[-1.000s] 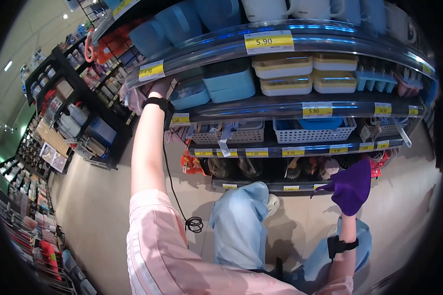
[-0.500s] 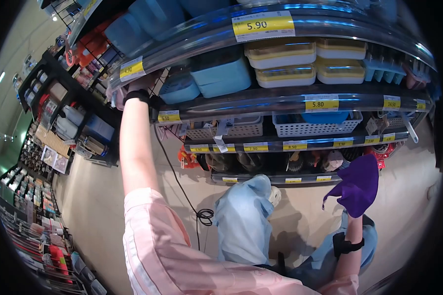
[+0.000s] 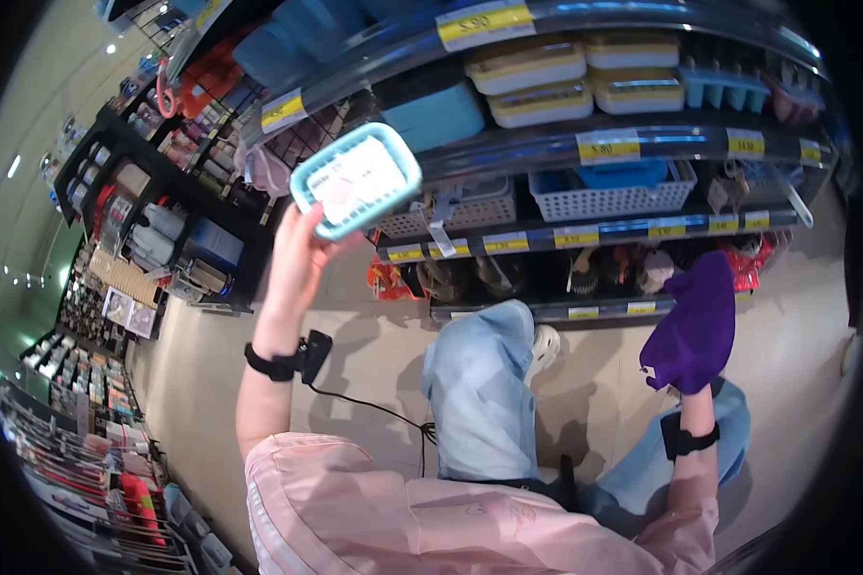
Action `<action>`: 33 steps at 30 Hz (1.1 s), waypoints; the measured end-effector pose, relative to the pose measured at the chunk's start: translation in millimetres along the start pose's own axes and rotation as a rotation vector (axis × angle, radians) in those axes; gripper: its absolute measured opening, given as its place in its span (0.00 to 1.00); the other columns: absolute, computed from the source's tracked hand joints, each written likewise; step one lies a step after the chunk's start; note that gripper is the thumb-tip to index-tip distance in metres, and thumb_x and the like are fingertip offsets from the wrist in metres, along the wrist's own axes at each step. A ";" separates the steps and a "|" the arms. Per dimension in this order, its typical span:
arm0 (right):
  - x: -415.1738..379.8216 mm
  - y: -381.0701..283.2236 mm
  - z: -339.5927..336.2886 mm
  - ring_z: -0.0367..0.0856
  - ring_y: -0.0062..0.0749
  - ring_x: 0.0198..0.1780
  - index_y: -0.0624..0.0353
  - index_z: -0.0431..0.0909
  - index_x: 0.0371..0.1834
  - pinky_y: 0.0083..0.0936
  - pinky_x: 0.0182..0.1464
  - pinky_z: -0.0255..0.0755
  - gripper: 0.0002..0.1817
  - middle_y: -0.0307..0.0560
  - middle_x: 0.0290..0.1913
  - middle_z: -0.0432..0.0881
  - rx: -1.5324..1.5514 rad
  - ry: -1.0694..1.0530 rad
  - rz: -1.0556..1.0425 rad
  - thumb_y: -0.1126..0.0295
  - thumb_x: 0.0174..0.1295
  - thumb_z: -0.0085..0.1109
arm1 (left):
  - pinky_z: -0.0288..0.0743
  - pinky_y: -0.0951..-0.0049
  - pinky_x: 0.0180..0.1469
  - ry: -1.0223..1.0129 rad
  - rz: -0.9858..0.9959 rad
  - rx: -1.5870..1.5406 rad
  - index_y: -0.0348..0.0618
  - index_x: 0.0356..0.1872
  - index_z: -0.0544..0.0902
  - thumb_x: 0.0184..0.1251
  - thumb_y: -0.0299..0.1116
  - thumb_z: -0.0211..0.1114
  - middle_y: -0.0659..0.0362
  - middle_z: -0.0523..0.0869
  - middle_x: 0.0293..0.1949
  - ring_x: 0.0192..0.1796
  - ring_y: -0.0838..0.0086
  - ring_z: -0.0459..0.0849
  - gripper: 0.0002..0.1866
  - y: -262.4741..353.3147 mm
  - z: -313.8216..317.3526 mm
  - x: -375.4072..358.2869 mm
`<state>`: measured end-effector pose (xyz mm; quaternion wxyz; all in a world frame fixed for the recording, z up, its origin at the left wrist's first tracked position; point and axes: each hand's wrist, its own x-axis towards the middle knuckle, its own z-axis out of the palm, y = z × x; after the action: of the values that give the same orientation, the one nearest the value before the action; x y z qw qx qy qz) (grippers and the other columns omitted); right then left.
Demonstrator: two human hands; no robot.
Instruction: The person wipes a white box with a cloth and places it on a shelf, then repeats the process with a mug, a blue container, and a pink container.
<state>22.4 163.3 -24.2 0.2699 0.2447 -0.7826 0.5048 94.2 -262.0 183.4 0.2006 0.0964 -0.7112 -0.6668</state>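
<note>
My left hand point(image 3: 302, 251) is closed on the near edge of a small light-blue plastic basket point(image 3: 405, 163), holding it up in front of the shelf's left end. A white label with print point(image 3: 360, 175) shows inside its rim. At the right, a purple cloth point(image 3: 692, 326) drapes over my right hand and hides its fingers; only the wrist with a black band point(image 3: 690, 438) comes out below. The cloth hangs before the lowest shelf.
Shelves hold a blue bin point(image 3: 436, 113), yellow-lidded boxes point(image 3: 542, 103), a white perforated basket point(image 3: 614, 199) and yellow price tags point(image 3: 609, 147). My bent knee point(image 3: 479, 374) is close to the bottom shelf. A black cable point(image 3: 369, 404) runs from my left wrist. Another stocked rack point(image 3: 177, 240) stands left.
My left hand has come back from the shelf's left end, now with the light-blue basket in it. The basket is off the shelf. The purple cloth has shifted slightly, and the view has tilted.
</note>
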 end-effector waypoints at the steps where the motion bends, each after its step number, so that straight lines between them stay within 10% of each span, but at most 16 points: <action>1: 0.7 -7.4 -1.6 0.74 0.40 0.46 0.66 0.67 0.51 0.29 0.52 0.66 0.31 0.51 0.46 0.75 0.012 0.017 -0.009 0.76 0.38 0.62 | 0.78 0.61 0.45 -0.047 -0.007 -0.023 0.36 0.55 0.62 0.66 0.35 0.49 0.51 0.73 0.52 0.50 0.64 0.78 0.20 -0.4 18.0 -17.3; 9: 0.5 -47.3 -21.2 0.73 0.45 0.47 0.67 0.61 0.57 0.31 0.54 0.65 0.38 0.54 0.48 0.73 0.092 0.142 -0.023 0.75 0.37 0.62 | 0.80 0.60 0.44 -0.380 0.043 -0.240 0.39 0.58 0.59 0.66 0.37 0.49 0.50 0.72 0.53 0.49 0.61 0.78 0.22 -56.2 172.4 -74.9; 14: 0.7 -47.2 -40.8 0.61 0.32 0.60 0.66 0.55 0.62 0.27 0.62 0.56 0.40 0.49 0.60 0.63 0.243 0.133 0.161 0.72 0.41 0.61 | 0.73 0.83 0.35 -0.519 -0.143 -0.362 0.38 0.57 0.56 0.64 0.36 0.55 0.54 0.74 0.46 0.40 0.80 0.77 0.25 -102.2 257.0 -102.5; 26: 11.6 -12.1 -38.0 0.71 0.32 0.48 0.69 0.61 0.55 0.27 0.51 0.66 0.48 0.49 0.49 0.71 0.062 0.214 0.011 0.61 0.29 0.75 | 0.75 0.81 0.36 -0.625 -0.105 -0.347 0.41 0.60 0.54 0.62 0.47 0.56 0.56 0.73 0.49 0.40 0.77 0.78 0.32 -155.1 280.7 -104.5; 33: 24.7 -7.1 -36.6 0.74 0.30 0.43 0.71 0.64 0.52 0.26 0.46 0.70 0.48 0.49 0.44 0.74 -0.108 0.195 -0.146 0.59 0.25 0.78 | 0.70 0.75 0.48 -0.612 -0.106 -0.528 0.39 0.60 0.48 0.61 0.34 0.60 0.52 0.70 0.52 0.51 0.72 0.73 0.33 -161.0 291.1 -101.3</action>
<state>15.3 191.7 9.6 0.3933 0.2359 -0.7589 0.4624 44.0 29.0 -0.2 -0.0370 -0.1249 -0.5367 -0.8336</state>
